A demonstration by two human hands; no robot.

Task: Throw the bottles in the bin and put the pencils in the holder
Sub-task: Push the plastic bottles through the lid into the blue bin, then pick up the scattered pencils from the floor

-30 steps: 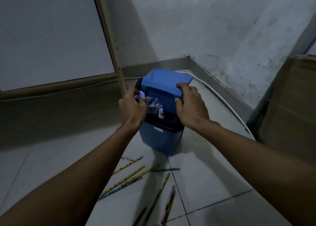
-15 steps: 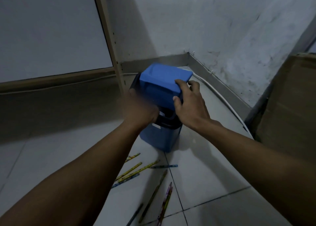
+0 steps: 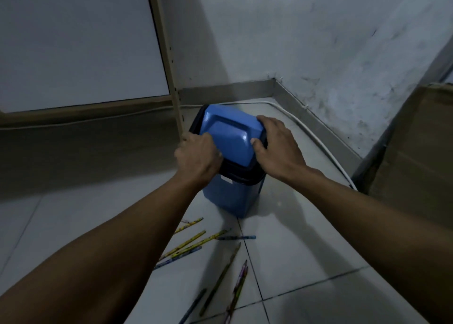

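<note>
Item 1, far left: a pale board (image 3: 81,39) in a tan frame (image 3: 169,61) leans against the wall, its lower rail near the floor (image 3: 318,238).

Item 2: my left hand (image 3: 198,155), fingers curled over the left edge of the bin's lid, grasping it; the knuckles hide that corner of the rim.

Item 3: the bin (image 3: 232,196), blue body with a black collar, stands upright on the floor close to the room's corner. Its blue swing lid (image 3: 230,137) sits tilted in the collar. A small white label shows on the front under the collar; I cannot read any writing on it. I see no bottle from here.

Item 4: my right hand (image 3: 277,147), spread over the lid's right edge, thumb pressed on the blue top, fingers over the collar.

Item 5: pencils (image 3: 196,242), mostly yellow, some blue or dark, scattered on the tiles just in front of the bin, partly behind my left forearm. Patterned prints, illegible.

Item 6: a white cable (image 3: 318,142) runs along the skirting behind the bin.

Item 7, far right: a cardboard box (image 3: 416,152), plain side facing me.
</note>
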